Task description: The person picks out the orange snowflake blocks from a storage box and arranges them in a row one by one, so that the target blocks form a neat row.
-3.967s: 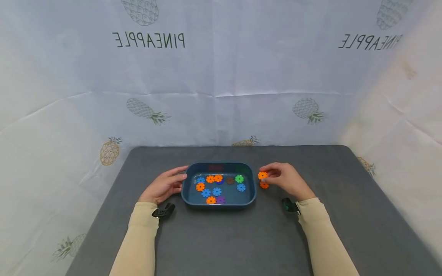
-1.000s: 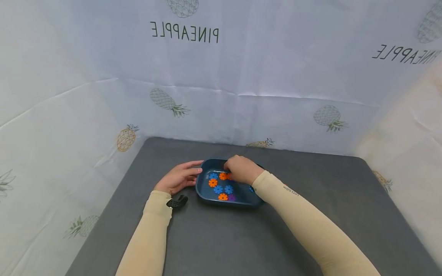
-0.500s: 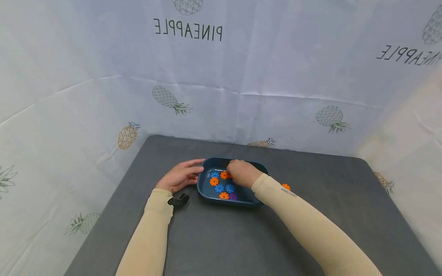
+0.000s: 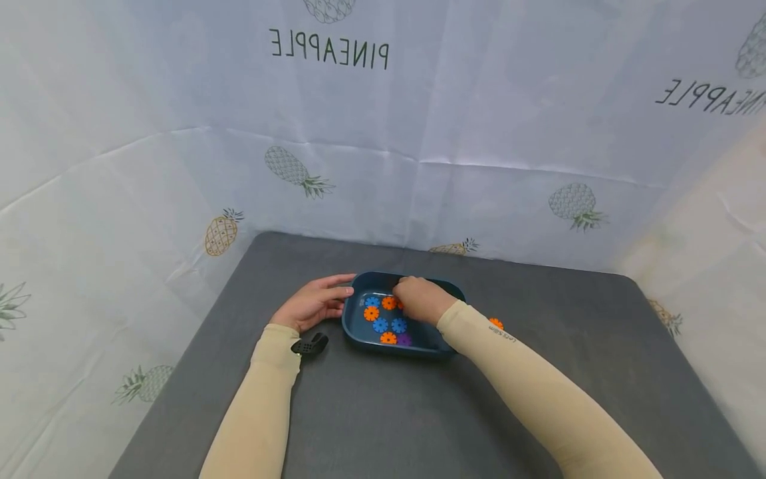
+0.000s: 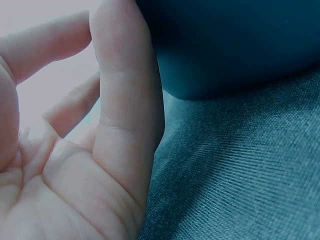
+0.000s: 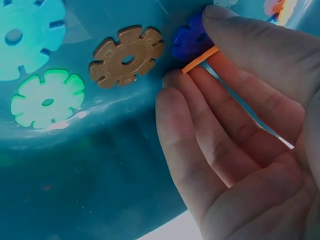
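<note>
A dark blue tray [image 4: 395,350] stands on the grey table with several notched plastic discs inside. My left hand [image 4: 312,303] rests against the tray's left side, its fingers fairly straight and touching the wall and rim. Inside the tray, my right hand [image 4: 423,299] pinches an orange notched disc [image 6: 201,60] on edge between thumb and fingers. Close by it in the right wrist view lie a dark blue disc [image 6: 192,40], a brown disc [image 6: 127,57] and a green disc [image 6: 48,99]. My right hand and forearm hide much of the tray's right part in the head view.
Another orange disc [image 4: 496,323] lies on the table right of the tray, partly behind my right sleeve. Orange discs, blue discs [image 4: 380,324] and a purple disc [image 4: 404,339] lie in the tray's left half. A pineapple-print cloth [image 4: 383,133] hangs behind the table [image 4: 371,412].
Since the earliest frame, my right hand has gone from the table right of the tray, where it held an orange disc, into the tray. Over the last half second it barely moves. My left hand stays at the tray.
</note>
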Motion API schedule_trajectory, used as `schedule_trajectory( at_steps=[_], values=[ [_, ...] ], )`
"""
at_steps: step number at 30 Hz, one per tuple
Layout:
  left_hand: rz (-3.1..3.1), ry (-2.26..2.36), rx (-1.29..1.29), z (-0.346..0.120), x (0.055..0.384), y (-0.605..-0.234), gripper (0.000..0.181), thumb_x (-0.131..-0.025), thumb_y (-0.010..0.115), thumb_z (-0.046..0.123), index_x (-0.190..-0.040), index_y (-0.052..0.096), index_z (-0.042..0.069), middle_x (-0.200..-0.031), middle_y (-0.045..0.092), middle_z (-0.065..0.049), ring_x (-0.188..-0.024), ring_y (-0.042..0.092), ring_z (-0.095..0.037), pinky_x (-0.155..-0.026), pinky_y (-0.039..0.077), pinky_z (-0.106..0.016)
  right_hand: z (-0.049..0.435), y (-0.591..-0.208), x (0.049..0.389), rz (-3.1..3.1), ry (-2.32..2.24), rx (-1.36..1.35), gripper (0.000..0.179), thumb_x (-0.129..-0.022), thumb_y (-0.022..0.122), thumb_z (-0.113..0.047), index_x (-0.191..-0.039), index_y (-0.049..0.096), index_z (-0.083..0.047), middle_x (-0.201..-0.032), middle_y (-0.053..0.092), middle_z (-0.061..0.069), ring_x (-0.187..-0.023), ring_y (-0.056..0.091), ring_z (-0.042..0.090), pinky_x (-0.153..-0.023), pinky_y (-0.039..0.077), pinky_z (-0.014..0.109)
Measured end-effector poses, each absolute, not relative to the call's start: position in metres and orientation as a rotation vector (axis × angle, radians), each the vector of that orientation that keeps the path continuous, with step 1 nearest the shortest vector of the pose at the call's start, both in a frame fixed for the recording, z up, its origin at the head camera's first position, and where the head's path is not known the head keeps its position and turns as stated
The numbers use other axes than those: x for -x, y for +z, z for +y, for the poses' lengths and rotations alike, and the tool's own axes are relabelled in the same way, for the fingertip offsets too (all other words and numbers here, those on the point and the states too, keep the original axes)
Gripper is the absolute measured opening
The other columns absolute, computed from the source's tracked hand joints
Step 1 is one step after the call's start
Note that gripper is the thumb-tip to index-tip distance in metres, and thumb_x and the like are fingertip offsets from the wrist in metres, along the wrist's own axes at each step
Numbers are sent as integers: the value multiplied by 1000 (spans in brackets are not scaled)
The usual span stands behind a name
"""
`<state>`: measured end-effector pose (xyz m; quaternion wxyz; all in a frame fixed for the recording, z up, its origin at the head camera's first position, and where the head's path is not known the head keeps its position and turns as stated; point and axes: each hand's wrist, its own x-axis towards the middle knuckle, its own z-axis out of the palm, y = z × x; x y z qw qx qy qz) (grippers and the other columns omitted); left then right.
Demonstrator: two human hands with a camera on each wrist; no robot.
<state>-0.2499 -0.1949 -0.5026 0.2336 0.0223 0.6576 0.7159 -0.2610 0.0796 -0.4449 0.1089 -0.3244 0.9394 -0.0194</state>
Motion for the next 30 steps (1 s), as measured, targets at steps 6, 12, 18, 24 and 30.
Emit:
schedule_trajectory(
  at_steps=[6,12,18,24,30],
  values=[
    [1811,1944,-58,-192,249,-502,62,-106,73,26,-162,51,15,-124,72,-8,-89,68,-18,-83,64,-28,84,-445,259,2733,-93,926,13,-102,75,-7,-113,80,-5,-105,74,10,-86,66,21,-94,64,40],
    [1819,1943,-94,-194,249,-503,63,-107,72,27,-164,48,16,-137,70,-12,-96,71,-19,-87,64,-30,92,-431,258,2666,-167,933,16,-97,80,-4,-114,80,-4,-111,73,11,-100,69,24,-94,63,40],
    [1828,1933,-109,-195,249,-504,64,-108,70,29,-166,46,17,-143,66,-12,-98,71,-18,-90,63,-30,104,-409,261,2643,-249,870,22,-98,79,-5,-120,78,-5,-115,71,9,-104,66,23,-96,62,40],
    [1818,1942,-94,-193,248,-505,66,-107,72,30,-166,46,18,-143,66,-11,-98,72,-18,-90,64,-30,116,-395,261,2644,-339,848,29,-99,79,-9,-128,75,-6,-119,75,6,-107,68,22,-99,61,41],
    [1808,1954,-64,-191,246,-502,65,-107,71,27,-166,44,18,-139,67,-9,-99,72,-18,-89,64,-30,133,-382,254,2640,-537,867,33,-98,81,-11,-130,76,-8,-122,74,4,-109,69,20,-99,62,39]
  ],
)
